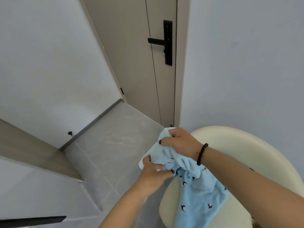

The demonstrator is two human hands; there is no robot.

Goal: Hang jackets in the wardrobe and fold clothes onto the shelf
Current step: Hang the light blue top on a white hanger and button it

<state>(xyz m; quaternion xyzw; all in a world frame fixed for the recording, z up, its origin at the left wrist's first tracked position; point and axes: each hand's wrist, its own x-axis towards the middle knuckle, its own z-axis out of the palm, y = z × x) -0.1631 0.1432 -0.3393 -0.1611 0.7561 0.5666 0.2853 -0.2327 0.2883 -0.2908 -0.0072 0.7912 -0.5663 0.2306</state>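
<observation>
A light blue garment (199, 193) printed with small dark birds hangs bunched between both hands, over a cream chair (243, 145). My right hand (179, 142) grips its upper bunched part from above; a dark bead bracelet sits on that wrist. My left hand (154, 171) grips the cloth lower down on its left side. The garment's free end drapes down across the chair seat toward the bottom of the view. No wardrobe interior or shelf shows here.
A beige door (139, 63) with a black lever handle (164, 41) stands shut ahead. A white cabinet panel (49, 63) with a small black knob (70, 133) fills the left. Grey tiled floor (111, 145) lies between them.
</observation>
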